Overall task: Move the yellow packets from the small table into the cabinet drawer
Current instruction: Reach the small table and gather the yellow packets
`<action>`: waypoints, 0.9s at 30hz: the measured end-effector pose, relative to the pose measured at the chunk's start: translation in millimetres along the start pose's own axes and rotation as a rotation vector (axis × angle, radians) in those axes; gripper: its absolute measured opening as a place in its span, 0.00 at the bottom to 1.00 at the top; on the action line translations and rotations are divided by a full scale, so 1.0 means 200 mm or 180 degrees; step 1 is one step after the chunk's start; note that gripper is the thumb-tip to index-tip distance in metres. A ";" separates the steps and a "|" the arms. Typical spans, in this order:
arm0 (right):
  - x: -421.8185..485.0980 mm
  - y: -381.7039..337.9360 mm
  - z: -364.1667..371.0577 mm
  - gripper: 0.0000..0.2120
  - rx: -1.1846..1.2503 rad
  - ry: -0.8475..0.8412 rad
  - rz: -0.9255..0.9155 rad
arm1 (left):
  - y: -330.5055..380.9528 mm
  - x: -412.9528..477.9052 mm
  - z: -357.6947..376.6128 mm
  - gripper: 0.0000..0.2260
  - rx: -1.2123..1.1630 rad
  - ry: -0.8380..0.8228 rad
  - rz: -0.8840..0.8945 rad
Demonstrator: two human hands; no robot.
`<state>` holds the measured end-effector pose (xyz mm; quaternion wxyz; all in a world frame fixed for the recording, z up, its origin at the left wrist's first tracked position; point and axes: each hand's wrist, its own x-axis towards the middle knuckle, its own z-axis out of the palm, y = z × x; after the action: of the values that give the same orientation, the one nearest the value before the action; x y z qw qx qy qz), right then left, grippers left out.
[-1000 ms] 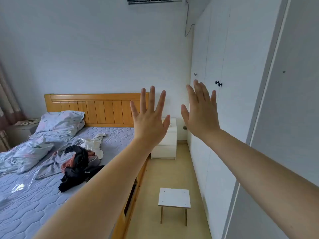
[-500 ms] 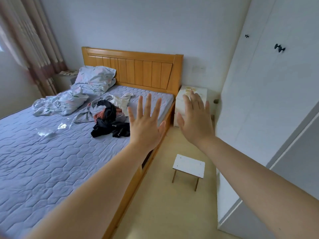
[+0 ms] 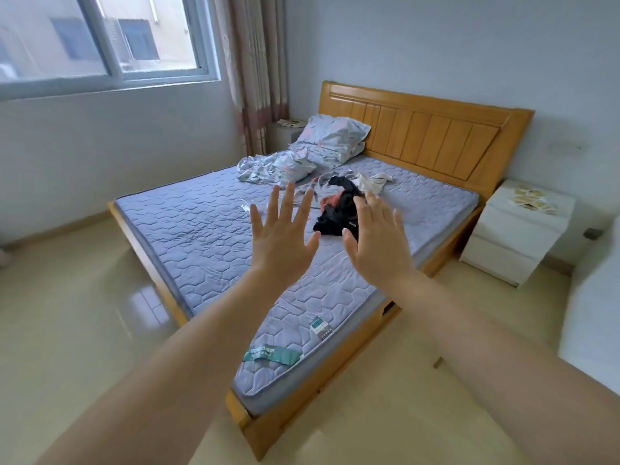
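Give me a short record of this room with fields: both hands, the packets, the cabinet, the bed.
left hand: open, fingers spread, holding nothing
right hand: open, holding nothing
bedside cabinet: white, far right, drawers look shut
yellow packets: scattered on the cabinet's top
bed: bare mattress, pillow, heap of clothes

White bedside cabinet [image 3: 513,243], yellow packets [image 3: 533,201] scattered on top, bed [image 3: 201,223] bearing clothes [image 3: 339,213], pillow [image 3: 335,132]

Yellow packets [image 3: 532,200] atop white cabinet [image 3: 510,253]
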<state>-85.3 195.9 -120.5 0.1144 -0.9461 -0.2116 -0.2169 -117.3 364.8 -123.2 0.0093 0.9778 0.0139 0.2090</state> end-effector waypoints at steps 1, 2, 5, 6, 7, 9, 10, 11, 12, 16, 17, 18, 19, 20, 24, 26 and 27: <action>0.03 -0.15 0.03 0.27 0.0069 0.0012 -0.0053 | -0.14 -0.04 -0.03 0.31 -0.0016 0.0004 -0.0077; 0.05 -0.30 0.06 0.28 0.0121 0.0015 -0.0120 | -0.29 -0.08 -0.06 0.31 -0.0013 0.0022 -0.0152; 0.14 -0.75 0.18 0.30 0.0157 0.0012 -0.0403 | -0.74 -0.21 -0.14 0.31 0.0124 0.0121 -0.0349; 0.16 -0.90 0.22 0.30 0.0136 -0.0004 -0.0490 | -0.89 -0.25 -0.16 0.31 0.0167 0.0125 -0.0421; 0.19 -1.04 0.26 0.29 0.0128 -0.0014 -0.0565 | -1.04 -0.29 -0.19 0.31 0.0195 0.0125 -0.0491; 0.26 -1.30 0.34 0.30 0.0169 -0.0008 -0.0668 | -1.31 -0.34 -0.22 0.31 0.0286 0.0116 -0.0602; 0.30 -1.42 0.37 0.30 0.0217 -0.0017 -0.0706 | -1.43 -0.36 -0.23 0.31 0.0332 0.0102 -0.0653; 0.34 -1.54 0.41 0.30 0.0259 -0.0035 -0.0759 | -1.55 -0.38 -0.24 0.31 0.0355 0.0090 -0.0705; 0.38 -1.65 0.44 0.31 0.0290 -0.0041 -0.0828 | -1.65 -0.40 -0.24 0.31 0.0344 0.0090 -0.0779; 0.59 -2.03 0.60 0.30 0.0344 -0.0013 -0.1105 | -2.04 -0.41 -0.20 0.30 0.0305 0.0179 -0.0980; 0.65 -2.11 0.65 0.30 0.0354 -0.0018 -0.1166 | -2.14 -0.40 -0.19 0.30 0.0341 0.0220 -0.1055; 0.72 -2.19 0.70 0.30 0.0374 -0.0027 -0.1213 | -2.24 -0.39 -0.17 0.31 0.0372 0.0230 -0.1109; 0.78 -2.27 0.77 0.30 0.0406 -0.0025 -0.1251 | -2.34 -0.37 -0.13 0.31 0.0398 0.0233 -0.1143; 0.85 -2.34 0.84 0.29 0.0458 -0.0026 -0.1282 | -2.44 -0.34 -0.09 0.30 0.0403 0.0205 -0.1193; 1.20 -2.63 1.16 0.29 0.0650 -0.0027 -0.1390 | -2.84 -0.14 0.08 0.29 0.0516 0.0092 -0.1421; 1.41 -2.76 1.33 0.29 0.0719 -0.0030 -0.1440 | -3.07 0.02 0.15 0.30 0.0584 -0.0013 -0.1453; 1.53 -2.82 1.40 0.29 0.0765 -0.0044 -0.1453 | -3.19 0.11 0.18 0.31 0.0589 -0.0001 -0.1491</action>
<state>12.3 888.7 -156.8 0.1727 -0.8549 -0.4447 -0.2039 -98.1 1002.1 -162.0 -0.0321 0.9446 0.2591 0.1988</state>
